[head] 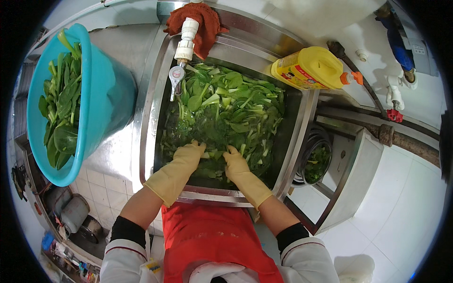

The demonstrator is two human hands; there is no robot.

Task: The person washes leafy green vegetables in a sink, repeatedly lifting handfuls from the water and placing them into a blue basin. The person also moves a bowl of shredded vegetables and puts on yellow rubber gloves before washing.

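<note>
Leafy greens with pale stalks (233, 102) float in water in a stainless steel sink (300, 116). My left hand (187, 155), in a cream rubber glove, reaches into the near left part of the greens. To its right, my right hand (235, 162), gloved alike, dips in among the leaves. Pale stalks lie between the two hands. Both sets of fingertips are partly hidden by water and leaves, so whether either hand grips anything cannot be told. Above the sink's far left corner is a white tap (185, 46) with a metal lever.
A turquoise tub (106, 92) holding greens stands on the steel counter at left. A yellow detergent jug (308, 67) rests on the sink's far right rim, a reddish-brown cloth (208, 28) hangs behind the tap, and pipes run along the right wall. More greens sit in a round container (329, 161) below right.
</note>
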